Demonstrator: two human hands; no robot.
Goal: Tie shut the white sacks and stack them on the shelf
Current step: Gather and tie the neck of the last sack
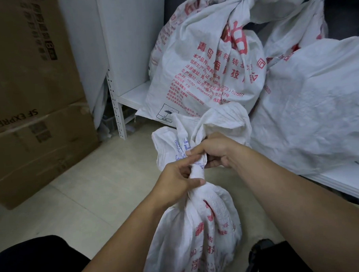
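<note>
Fingers of right hand [216, 152] and left hand [176, 180] curl around sack [199, 227] neck.

I see a low white shelf [131, 94] running rightward from a perforated upright post [116, 109] at its left end. A bare strip of board shows at that left end. Next to it sits a large white sack with red print [202, 63], one bottom corner overhanging the front edge. A mostly plain white sack [317, 109] lies to its right, touching it, and a third sack [293, 24] sits behind them at the back. Below, the pale tiled floor [84, 191] carries a cardboard box [31, 163] at the left, with another box [26, 50] stacked on it. A near sack [199, 227] rises over the floor; its base is out of view.
</note>
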